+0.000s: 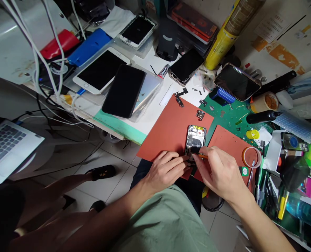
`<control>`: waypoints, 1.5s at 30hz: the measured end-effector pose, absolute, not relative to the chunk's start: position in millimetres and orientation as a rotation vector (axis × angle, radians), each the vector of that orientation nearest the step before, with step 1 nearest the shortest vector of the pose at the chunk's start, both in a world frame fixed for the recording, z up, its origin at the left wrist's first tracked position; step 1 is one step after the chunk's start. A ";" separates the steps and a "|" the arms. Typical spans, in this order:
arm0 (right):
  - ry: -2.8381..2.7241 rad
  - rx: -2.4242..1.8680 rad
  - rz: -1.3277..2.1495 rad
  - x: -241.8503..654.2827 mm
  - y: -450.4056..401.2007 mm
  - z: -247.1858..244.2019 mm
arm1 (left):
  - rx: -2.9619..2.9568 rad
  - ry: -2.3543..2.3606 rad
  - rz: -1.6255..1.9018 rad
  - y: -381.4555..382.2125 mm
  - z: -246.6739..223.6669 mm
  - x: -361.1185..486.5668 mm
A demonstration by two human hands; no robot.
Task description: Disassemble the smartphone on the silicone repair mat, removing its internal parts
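White tabletop, flat red-brown mat; opened black-framed phone on mat, ahead of both hands, long axis running away. Left hand at phone's near-left edge, grip unclear; right hand at near-right, fingers clamped on thin orange tool.

A laptop sits at the left edge, a yellow can at upper right

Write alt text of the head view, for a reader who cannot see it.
The left hand touches an opened phone on a red mat while the right hand holds an orange tool over it. Loose parts and other phones sit beyond.
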State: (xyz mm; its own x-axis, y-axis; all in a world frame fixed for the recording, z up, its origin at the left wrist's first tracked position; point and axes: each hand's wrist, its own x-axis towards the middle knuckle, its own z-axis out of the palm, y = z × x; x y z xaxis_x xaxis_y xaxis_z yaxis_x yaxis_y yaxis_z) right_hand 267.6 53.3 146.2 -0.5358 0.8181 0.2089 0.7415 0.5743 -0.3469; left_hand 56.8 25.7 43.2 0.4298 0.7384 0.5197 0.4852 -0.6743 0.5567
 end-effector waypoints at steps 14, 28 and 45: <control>-2.445 -1.288 0.262 266.4 49.8 144.2 | 2.364 1.056 1.120 26.6 43.8 57.0; -1.915 -1.539 0.397 283.8 29.4 135.4 | 2.078 1.123 1.173 24.7 63.5 59.9; -1.242 -1.692 0.693 297.7 -4.2 119.6 | 2.272 1.005 0.793 63.7 78.1 83.9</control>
State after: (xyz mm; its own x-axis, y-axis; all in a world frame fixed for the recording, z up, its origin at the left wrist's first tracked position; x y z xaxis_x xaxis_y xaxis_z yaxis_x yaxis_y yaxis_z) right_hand 297.7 -4.2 119.6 0.3385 0.9385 0.0675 0.4356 -0.0927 -0.8953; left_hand 83.9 63.7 78.1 0.5513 0.7796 0.2970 0.4699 -0.5844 0.6616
